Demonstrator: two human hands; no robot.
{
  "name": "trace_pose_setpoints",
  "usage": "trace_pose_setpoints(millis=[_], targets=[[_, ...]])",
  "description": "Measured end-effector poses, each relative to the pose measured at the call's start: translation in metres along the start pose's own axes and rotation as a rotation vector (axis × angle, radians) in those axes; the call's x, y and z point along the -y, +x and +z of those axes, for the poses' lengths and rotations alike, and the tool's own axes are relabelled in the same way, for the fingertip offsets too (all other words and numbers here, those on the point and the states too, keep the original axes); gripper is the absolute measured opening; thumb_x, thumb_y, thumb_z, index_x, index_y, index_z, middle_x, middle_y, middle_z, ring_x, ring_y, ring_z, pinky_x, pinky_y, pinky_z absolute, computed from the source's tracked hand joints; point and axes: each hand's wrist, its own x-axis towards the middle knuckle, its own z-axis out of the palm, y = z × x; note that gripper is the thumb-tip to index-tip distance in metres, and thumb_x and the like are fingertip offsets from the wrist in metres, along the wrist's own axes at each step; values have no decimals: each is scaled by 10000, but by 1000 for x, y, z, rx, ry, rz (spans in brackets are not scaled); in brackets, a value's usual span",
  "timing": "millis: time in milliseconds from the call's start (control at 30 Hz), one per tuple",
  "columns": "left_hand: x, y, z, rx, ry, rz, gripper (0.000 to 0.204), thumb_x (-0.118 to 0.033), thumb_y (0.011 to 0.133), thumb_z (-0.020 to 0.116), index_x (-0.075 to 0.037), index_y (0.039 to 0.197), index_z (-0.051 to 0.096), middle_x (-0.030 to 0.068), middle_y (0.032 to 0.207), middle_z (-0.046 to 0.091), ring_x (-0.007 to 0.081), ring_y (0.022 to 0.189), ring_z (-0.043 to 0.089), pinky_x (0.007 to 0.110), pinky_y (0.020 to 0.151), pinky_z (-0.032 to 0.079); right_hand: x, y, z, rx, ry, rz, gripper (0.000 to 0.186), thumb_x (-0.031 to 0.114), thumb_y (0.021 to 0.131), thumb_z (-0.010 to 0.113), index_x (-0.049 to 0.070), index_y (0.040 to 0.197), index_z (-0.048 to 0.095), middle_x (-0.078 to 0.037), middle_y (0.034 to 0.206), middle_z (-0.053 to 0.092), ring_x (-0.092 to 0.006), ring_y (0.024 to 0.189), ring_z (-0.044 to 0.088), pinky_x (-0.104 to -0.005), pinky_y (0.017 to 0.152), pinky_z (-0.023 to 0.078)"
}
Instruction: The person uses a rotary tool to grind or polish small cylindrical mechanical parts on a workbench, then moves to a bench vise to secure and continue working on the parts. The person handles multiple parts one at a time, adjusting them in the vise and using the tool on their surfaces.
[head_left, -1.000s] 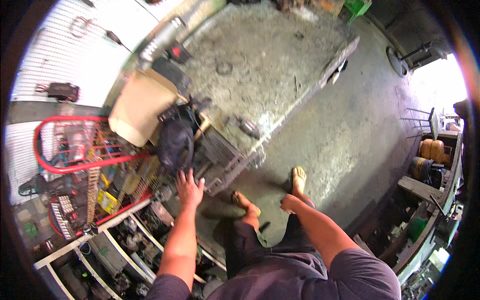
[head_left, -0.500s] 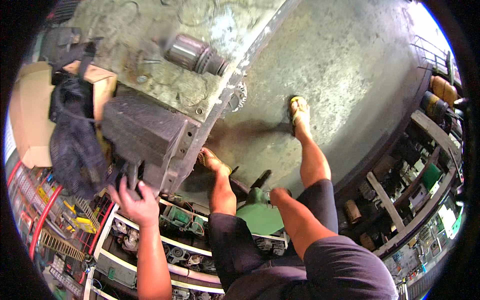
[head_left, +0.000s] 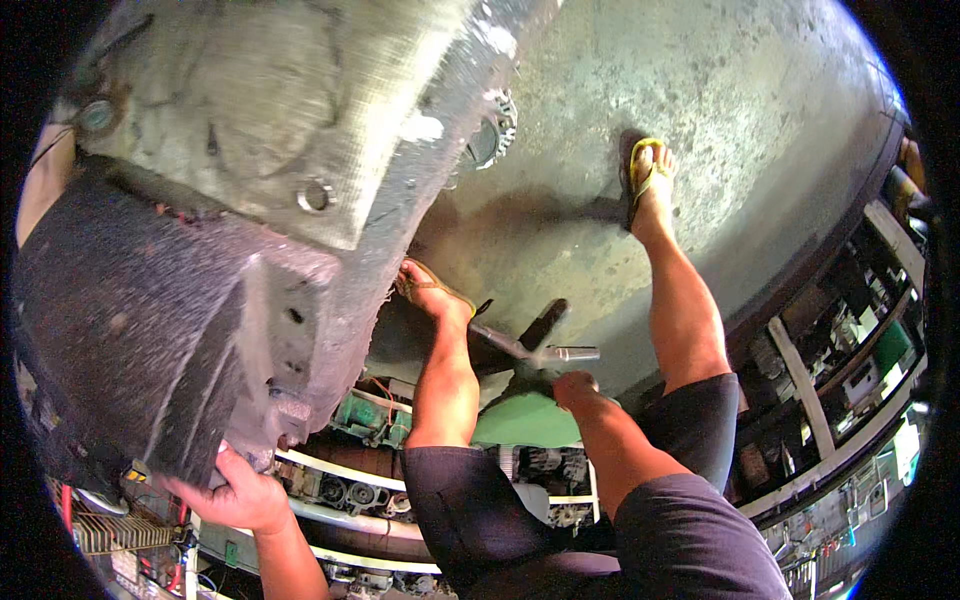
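Note:
My left hand (head_left: 237,490) is at the lower edge of a dark, worn metal block (head_left: 130,300) fixed at the corner of the workbench (head_left: 385,190). Its thumb is raised against the block and its fingers stretch left along the underside, their tips partly hidden. My right hand (head_left: 577,388) is low between my legs, beside a green seat-like panel (head_left: 525,420). Its fingers look curled, and what they hold is hidden. Just beyond it a shiny metal rod (head_left: 570,353) juts out to the right, with darker bars behind it.
A round toothed metal part (head_left: 490,130) lies beyond the bench edge. Racks (head_left: 370,520) of machine parts stand below, and a long shelf (head_left: 800,390) of parts runs along the right. My sandalled feet (head_left: 650,175) rest on the concrete floor (head_left: 590,90).
The view has shifted closer to the bench corner; the dark cylindrical part and black bag have left it. My left hand has come in against the block's underside. The shiny rod now shows.

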Motion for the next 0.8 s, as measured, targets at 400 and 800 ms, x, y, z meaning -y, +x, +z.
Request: trace_pose_setpoints(millis=[400,800], targets=[[-24,-3,10,32,31,59,428,-216,1031,798,18,1384,734,417,1631,520,558,1563,482,665,1309,332,-143,-225,172,220,-393,142,304,392,1014,741,128,1157,791,-22,1089,734,-200,942,678,-413,828,535],[-35,2,23,-52,-71,111,405,-192,942,795,-47,1319,758,340,1591,564,580,1454,544,667,1248,421,-105,-315,252,763,142,836,519,315,1036,735,26,1467,723,-172,1409,765,-338,1249,722,-511,1115,541]])
